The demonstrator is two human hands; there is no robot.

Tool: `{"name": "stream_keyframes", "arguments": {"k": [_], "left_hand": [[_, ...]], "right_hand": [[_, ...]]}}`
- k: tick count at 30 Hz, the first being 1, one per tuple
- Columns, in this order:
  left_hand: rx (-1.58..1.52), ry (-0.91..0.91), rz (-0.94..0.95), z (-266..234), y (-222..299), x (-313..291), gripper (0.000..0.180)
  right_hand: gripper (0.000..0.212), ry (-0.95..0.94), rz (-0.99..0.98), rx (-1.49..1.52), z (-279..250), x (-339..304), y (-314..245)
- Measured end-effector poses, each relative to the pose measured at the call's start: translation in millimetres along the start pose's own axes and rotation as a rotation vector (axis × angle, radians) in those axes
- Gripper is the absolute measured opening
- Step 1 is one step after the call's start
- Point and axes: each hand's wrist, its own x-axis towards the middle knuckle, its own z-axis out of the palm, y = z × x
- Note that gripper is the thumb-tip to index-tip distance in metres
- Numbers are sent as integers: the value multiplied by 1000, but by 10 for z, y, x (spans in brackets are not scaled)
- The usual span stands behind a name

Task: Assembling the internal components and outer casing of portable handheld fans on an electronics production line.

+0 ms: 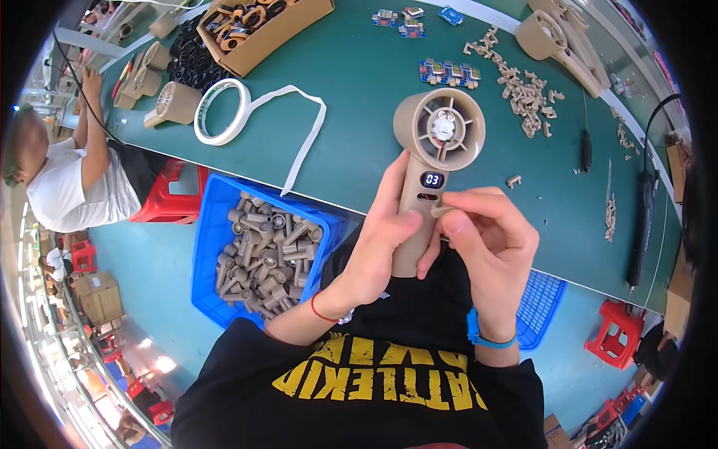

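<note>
My left hand (372, 251) is wrapped round the handle of a beige handheld fan (408, 129), held upright over the near table edge. Its round head points away from me, with a motor (443, 129) showing inside the ring. A small lit display (432, 179) sits on the handle, and just below it a slot shows red wire. Thumb and fingertips of my right hand (497, 239) pinch a small beige plastic piece (441, 212) at the slot's right lower edge. Whether the piece touches the fan cannot be made out.
Loose beige clips (527, 101) and small circuit boards (450, 72) lie on the green table (359, 112). A tape roll (222, 112) and a screwdriver (586, 151) flank them. Blue crate (200, 262) holds fan housings. Another person (82, 176) sits at left.
</note>
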Motion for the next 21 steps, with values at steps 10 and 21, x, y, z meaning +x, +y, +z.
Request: {"name": "stream_keyframes", "arguments": {"k": [10, 21], "left_hand": [[13, -3, 5, 17, -38, -26, 74], [259, 11, 182, 52, 4, -80, 74]], "right_hand": [[17, 179, -74, -73, 147, -25, 200], [13, 116, 112, 250, 121, -52, 117]]}}
